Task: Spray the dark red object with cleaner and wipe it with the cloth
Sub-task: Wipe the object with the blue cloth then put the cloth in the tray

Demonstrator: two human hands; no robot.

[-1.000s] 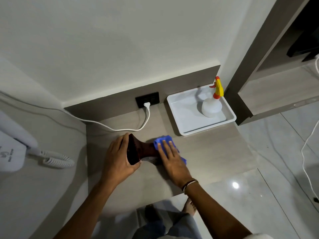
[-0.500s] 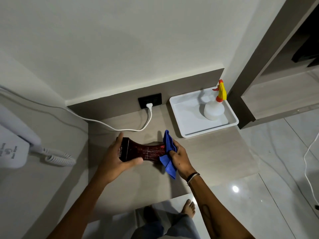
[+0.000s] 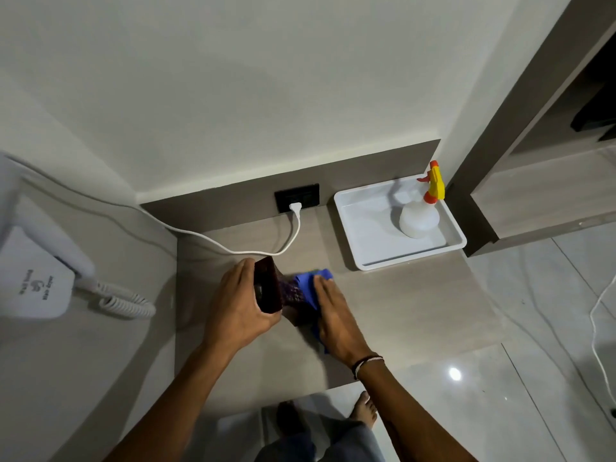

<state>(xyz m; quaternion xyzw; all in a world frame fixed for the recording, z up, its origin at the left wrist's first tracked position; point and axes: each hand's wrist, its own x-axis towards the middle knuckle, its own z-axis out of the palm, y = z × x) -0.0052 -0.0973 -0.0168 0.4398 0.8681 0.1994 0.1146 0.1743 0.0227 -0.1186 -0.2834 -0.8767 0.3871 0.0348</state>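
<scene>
A dark red object [image 3: 268,285] lies on its side just above the wooden counter [image 3: 400,305]. My left hand [image 3: 238,305] grips its wide square end. Its narrow middle shows between my hands; the far end is hidden. My right hand [image 3: 333,318] presses a blue cloth [image 3: 308,285] flat over that far end. The white spray bottle [image 3: 419,218] with a yellow and orange trigger head stands apart in a white tray [image 3: 366,238] at the back right.
A white cord [image 3: 233,250] runs across the back of the counter to a black wall socket [image 3: 296,196]. A white wall-mounted hair dryer [image 3: 33,278] with a coiled cord hangs at the left. My bare feet stand on glossy floor tiles [image 3: 500,395] below the counter edge.
The red object has turned so its wide end faces me again, after lying lengthwise half a second ago. My right hand went from gripping the bunched cloth to pressing it flat over the object.
</scene>
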